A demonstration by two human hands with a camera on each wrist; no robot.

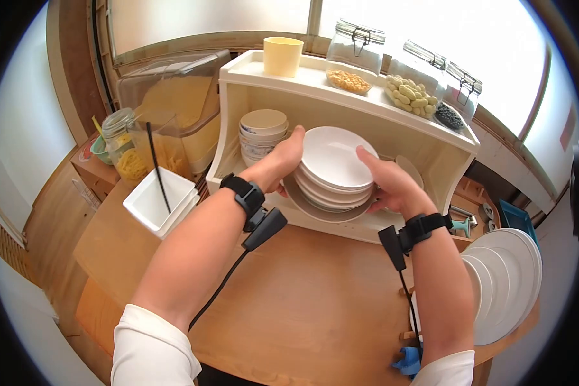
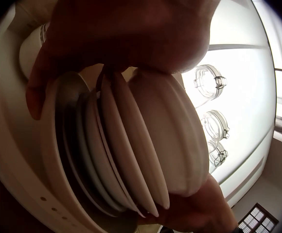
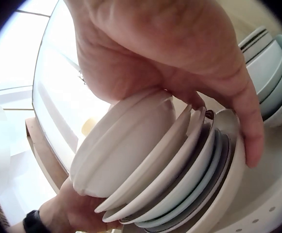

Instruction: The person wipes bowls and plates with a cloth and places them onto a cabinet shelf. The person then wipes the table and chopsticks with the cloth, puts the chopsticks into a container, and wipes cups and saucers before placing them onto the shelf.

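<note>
A stack of shallow bowls and plates (image 1: pixel 336 196) stands at the front of the white shelf unit (image 1: pixel 233 116), with a glossy white bowl (image 1: pixel 333 154) on top and a wider greyish bowl at the bottom. My left hand (image 1: pixel 282 159) grips the left side of this stack, thumb up by the top bowl's rim and fingers low. From the opposite side my right hand (image 1: pixel 395 183) holds it in the same way. The left wrist view shows the uneven rims of the stacked plates (image 2: pixel 126 145) between both hands. Left of the stack sits a pile of small patterned bowls (image 1: pixel 264 128).
Glass clip jars (image 1: pixel 357 48) and a yellow cup (image 1: pixel 282 56) stand on the shelf top. White square containers (image 1: pixel 157 199) are at the left of the wooden table (image 1: pixel 289 289). Large white plates (image 1: pixel 514 283) lean in a rack at right. Wrist camera cables hang over the table.
</note>
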